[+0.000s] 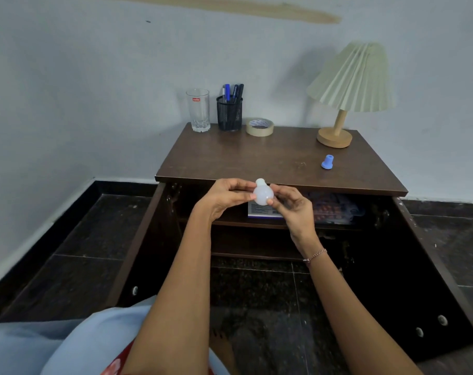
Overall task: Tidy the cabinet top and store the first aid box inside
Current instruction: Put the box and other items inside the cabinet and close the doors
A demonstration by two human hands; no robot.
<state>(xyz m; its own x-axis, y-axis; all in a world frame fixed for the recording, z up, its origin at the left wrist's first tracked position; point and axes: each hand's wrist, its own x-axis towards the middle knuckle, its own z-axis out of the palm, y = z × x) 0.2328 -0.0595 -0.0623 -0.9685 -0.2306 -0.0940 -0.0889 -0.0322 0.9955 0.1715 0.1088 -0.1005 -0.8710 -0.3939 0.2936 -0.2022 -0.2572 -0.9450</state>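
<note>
Small white bulb-shaped bottle (263, 195), neck up, no cap on it, held in the air just in front of the cabinet top's (257, 161) front edge. Left hand (224, 197) pinches its left side with thumb and fingertips. Right hand (293, 209) has its fingers curled and grips the lower right side. Both hands are on the bottle and hold nothing else.

A blue cap (327, 162) lies on the top, well to the right of the hands and near the lamp (349, 87); it probably belongs to this bottle. Step in hand looks like recapping: keep the bottle upright in the left hand, free the right to fetch the cap, don't squeeze the body.

The clear box with blister strips (335, 209), likely the first aid box, sits on the upper shelf inside, behind and right of the right hand, beside a white-and-blue carton (262, 211). Both doors are open.

At the back of the top: glass (198, 109), pen holder (229, 113), tape roll (260, 127).
</note>
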